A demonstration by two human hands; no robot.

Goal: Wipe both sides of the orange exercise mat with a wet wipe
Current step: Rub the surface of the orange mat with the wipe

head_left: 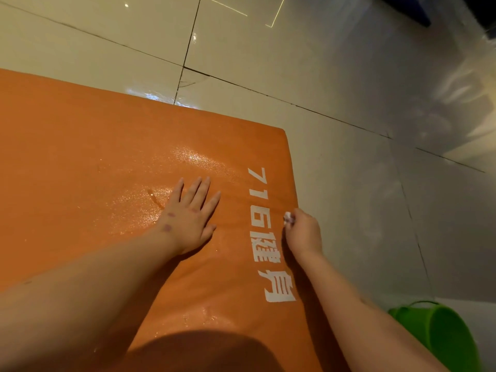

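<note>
Bottom centre, closest in: a dark rounded shape, probably the person's knee (204,350), over the near end of the orange mat (80,162). 2 bare forearms reach forward from the bottom edge.

Left hand (190,218): flat, palm down on the mat, fingers straight and spread, holding nothing. Small reddish marks on the back of the hand and wrist.

Right hand (303,232): fingers curled, gripping a small bunched white wet wipe (288,218), pressed on the mat just inside its right edge, beside the white print.

The mat lies flat on a pale tiled floor (335,63) and fills the left and centre of the view; 1 rounded corner shows at upper right. White print (265,232) runs along the right edge: "716" plus 2 characters. Wet sheen and droplets on the surface ahead of and around the left hand.

Container: 1 green bucket (451,336) at lower right on the floor, off the mat, just beside the right forearm, partly cut off by the frame. Can't tell what is in it, the inside is not visible.

Dark blue object (408,9) at the top right corner, mostly cropped.
</note>
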